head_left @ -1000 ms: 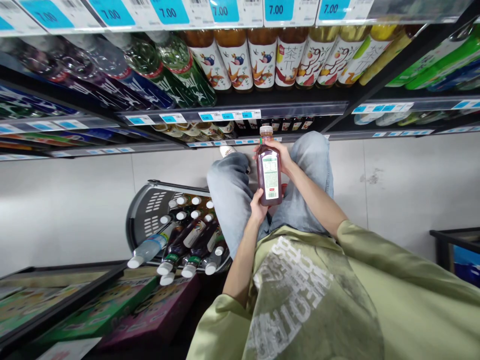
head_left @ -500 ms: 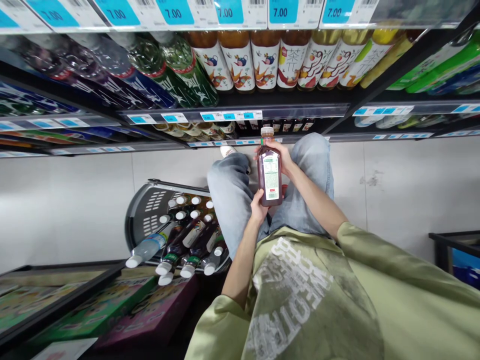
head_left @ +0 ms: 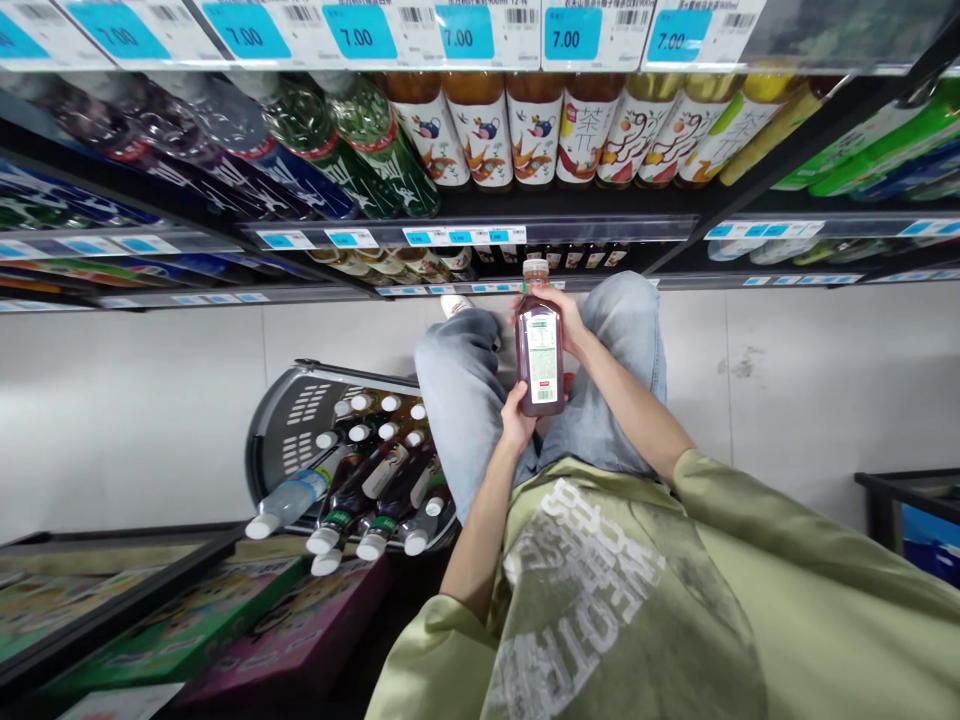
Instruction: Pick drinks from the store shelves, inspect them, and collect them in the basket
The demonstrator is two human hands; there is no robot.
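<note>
Both arms bent and brought together ahead of the torso, left hand [head_left: 517,422] held lower and nearer, fingers curled in a cupped grip, right hand [head_left: 564,316] held higher and farther out, fingers wrapped closed, forearms bare, converged above the knees

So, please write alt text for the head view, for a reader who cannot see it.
A person holds a dark drink bottle in both hands, the left hand at its base and the right hand near its cap. A grey basket of bottles sits to their left, before shelves of drinks.
</note>
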